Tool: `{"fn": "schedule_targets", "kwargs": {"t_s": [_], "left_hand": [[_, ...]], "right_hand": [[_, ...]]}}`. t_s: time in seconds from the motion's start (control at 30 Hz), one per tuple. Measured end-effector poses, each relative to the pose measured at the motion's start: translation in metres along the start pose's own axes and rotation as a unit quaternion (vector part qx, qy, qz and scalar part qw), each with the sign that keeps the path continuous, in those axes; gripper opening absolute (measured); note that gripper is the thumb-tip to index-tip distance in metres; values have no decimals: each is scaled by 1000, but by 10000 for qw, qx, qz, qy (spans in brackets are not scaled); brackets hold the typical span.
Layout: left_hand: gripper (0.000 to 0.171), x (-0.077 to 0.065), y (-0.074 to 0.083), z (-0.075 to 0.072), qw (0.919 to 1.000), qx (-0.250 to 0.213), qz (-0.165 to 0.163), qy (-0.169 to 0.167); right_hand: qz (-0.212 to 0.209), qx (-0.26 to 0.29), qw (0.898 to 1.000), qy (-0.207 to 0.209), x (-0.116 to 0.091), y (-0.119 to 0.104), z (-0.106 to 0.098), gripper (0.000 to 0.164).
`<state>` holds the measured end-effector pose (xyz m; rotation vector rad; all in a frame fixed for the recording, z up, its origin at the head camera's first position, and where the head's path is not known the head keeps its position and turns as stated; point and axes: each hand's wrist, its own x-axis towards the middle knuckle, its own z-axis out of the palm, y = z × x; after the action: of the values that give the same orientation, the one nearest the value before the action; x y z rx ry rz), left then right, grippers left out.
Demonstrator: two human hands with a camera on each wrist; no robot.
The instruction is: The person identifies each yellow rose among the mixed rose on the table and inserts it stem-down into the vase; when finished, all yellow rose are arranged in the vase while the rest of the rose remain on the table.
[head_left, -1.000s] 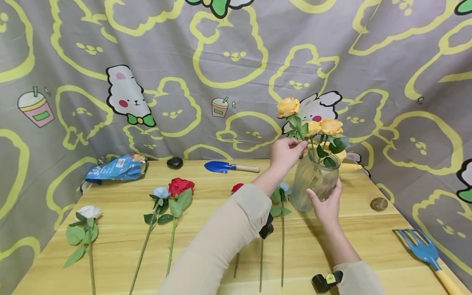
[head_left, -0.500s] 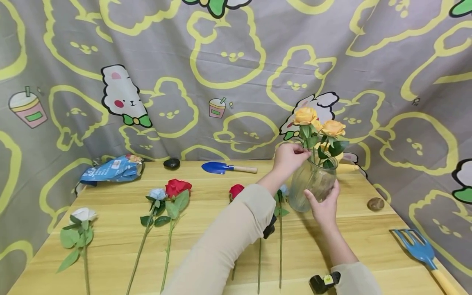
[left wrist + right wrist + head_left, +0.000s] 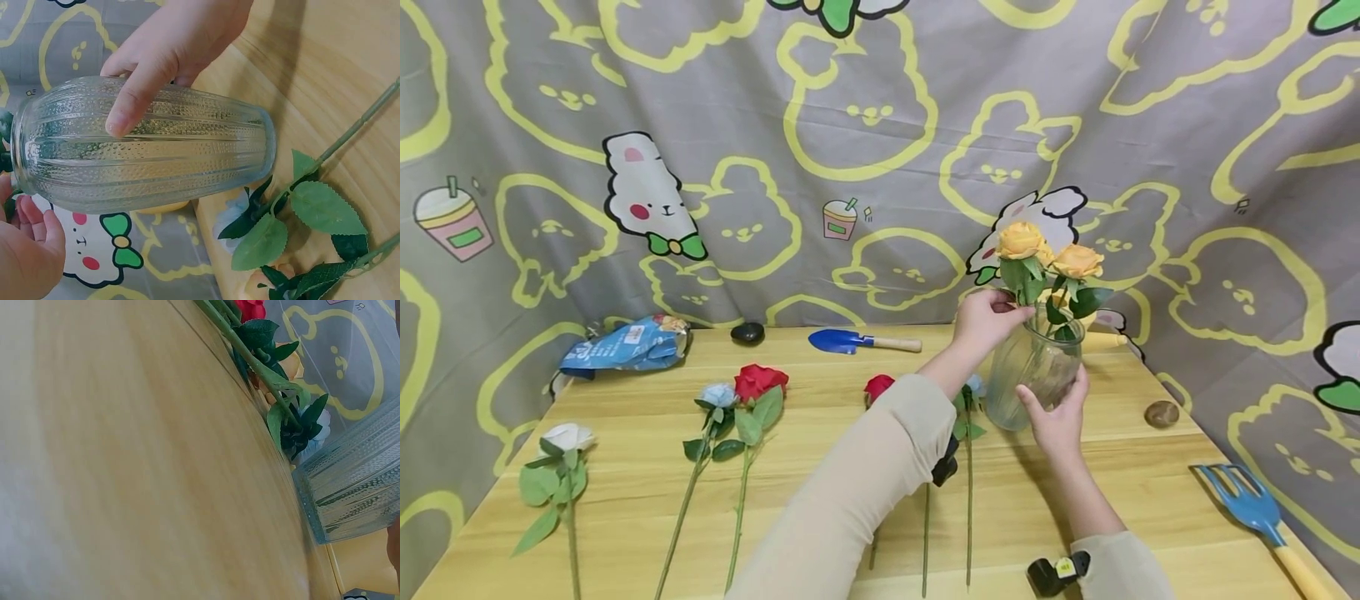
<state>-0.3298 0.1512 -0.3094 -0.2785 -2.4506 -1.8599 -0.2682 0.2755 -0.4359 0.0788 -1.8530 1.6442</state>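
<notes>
A clear ribbed glass vase stands on the table, with several yellow roses rising from its mouth. My right hand holds the vase's near side, thumb and fingers spread round the glass; in the left wrist view the thumb of that right hand lies along the ribs. At the rim, my left hand pinches the stem of the leftmost yellow rose just under its leaves. Fingers of the left hand appear curled beside the mouth. The right wrist view catches the vase's base.
Left on the table lie a white rose, a blue flower and a red rose. More stems lie under my left arm. Along the back are a blue bag, black stone and trowel; at right, a brown stone and hand fork.
The leftmost yellow rose has come down and to the right, lower into the vase, with my left hand moving slightly down. My right hand keeps its hold on the vase.
</notes>
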Motion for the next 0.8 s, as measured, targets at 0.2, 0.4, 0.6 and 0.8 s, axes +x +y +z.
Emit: {"fn": "schedule_targets", "kwargs": {"t_s": [0.2,0.4,0.6,0.8], "left_hand": [[33,-4,-1,-3,9996,231,53,-165],[34,-8,-16,-14,9963,527,53,-678],[24,-8,-34,-37,9951,587,-15,-797],[21,-4,-41,-74,9915,563,-286,-1140]], "right_hand": [[-38,97,9999,-33,-3,-11,3,84],[95,-86,9999,-78,-5,-27,5,85],[197,-146,9996,-119,-6,-28,4,84],[304,-275,9991,-98,-6,-28,4,85]]}}
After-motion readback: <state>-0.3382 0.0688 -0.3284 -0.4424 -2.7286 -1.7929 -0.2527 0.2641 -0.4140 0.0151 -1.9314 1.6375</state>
